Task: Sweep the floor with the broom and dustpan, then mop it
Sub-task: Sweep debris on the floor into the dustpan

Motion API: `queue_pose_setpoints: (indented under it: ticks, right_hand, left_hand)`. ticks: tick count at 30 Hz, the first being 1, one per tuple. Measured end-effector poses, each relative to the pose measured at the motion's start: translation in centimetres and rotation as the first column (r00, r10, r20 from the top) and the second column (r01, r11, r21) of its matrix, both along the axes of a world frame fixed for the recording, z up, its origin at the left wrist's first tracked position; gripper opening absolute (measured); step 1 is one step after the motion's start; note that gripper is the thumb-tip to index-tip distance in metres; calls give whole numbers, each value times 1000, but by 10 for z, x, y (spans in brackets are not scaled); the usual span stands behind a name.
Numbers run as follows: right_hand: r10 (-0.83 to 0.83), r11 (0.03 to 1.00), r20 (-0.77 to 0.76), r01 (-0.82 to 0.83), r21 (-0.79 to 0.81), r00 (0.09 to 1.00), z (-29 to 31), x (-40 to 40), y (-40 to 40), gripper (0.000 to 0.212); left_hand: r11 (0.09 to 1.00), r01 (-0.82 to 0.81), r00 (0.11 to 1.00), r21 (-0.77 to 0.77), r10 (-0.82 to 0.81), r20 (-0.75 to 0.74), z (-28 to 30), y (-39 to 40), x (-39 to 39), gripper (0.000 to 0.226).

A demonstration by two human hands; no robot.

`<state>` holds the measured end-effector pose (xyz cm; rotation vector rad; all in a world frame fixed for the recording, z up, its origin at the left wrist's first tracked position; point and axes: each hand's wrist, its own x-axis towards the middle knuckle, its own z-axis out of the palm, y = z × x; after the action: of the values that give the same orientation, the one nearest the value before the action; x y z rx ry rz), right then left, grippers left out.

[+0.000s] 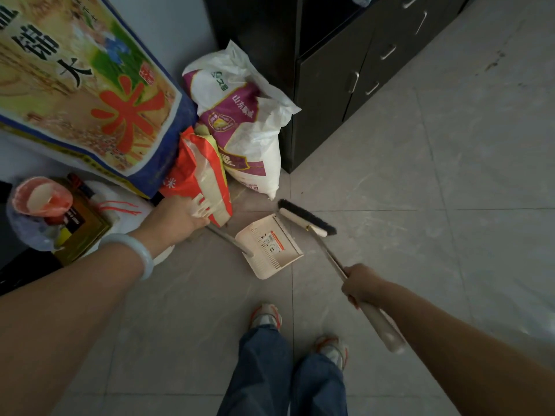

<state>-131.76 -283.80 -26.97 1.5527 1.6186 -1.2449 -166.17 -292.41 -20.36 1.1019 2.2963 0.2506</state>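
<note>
Our left hand (177, 219) grips the handle of the cream plastic dustpan (270, 246) on the grey tiled floor (420, 235), while our right hand (362, 285) grips the black-bristled broom (306, 219) just right of it.

- Floor (435, 190) of large pale grey tiles with thin dark grout lines, faintly marbled.
- A black cabinet (345, 85) with metal bar handles stands on the floor at upper right.
- A light wall (186, 22) shows behind the cabinet's left side.
- The light is dim and soft.
</note>
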Motion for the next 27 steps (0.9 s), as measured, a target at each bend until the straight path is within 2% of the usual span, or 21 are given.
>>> queue_pose_setpoints:
  ticks: [2,4,6,9,12,14,16,19,21,23,25,27]
  right_hand:
    - [-74,993,-75,66,-93,994,2,0,-18,35]
    - [-195,975,-136,177,-136,971,10,12,-24,48]
    - [-272,959,-170,252,-127,947,20,30,-22,59]
    - [-351,936,-185,339,-92,918,30,48,-14,63]
    - [-323,945,-164,328,6,932,16,46,1,60]
    - [-263,961,-135,271,50,955,1,33,1,50]
    - [-233,971,-108,237,25,966,-11,19,-15,42]
    - [-284,956,-128,269,-120,950,-12,7,-41,42]
    - [-390,911,-176,352,-214,904,-1,11,-42,45]
    - [-535,834,-218,470,-288,816,10,24,-30,53]
    - [-611,785,-242,537,-310,754,21,34,-17,58]
    - [-643,762,-260,568,-311,720,26,39,-5,54]
  left_hand:
    - [1000,6,1000,1,-6,-3,0,0,3,38]
    - [1000,15,1000,-1,-15,1,1,-2,4,36]
    - [1000,19,1000,-12,-18,9,1,-9,-1,30]
    - [999,33,999,-19,-34,-7,-2,-20,-11,29]
    - [999,32,999,-25,-33,-16,-4,-27,-13,31]
    - [999,25,1000,-26,-25,-11,-5,-29,-13,32]
    - [999,27,1000,-26,-27,-14,-5,-29,-13,32]
    - [999,41,999,-19,-41,-18,-3,-28,-13,32]
    - [998,55,998,-12,-55,-18,-2,-28,-13,32]
    - [998,57,998,-25,-58,-22,-3,-30,-14,33]
    - [998,50,999,-25,-50,-11,-3,-33,-16,34]
    - [999,51,999,-3,-51,0,-2,-34,-17,32]
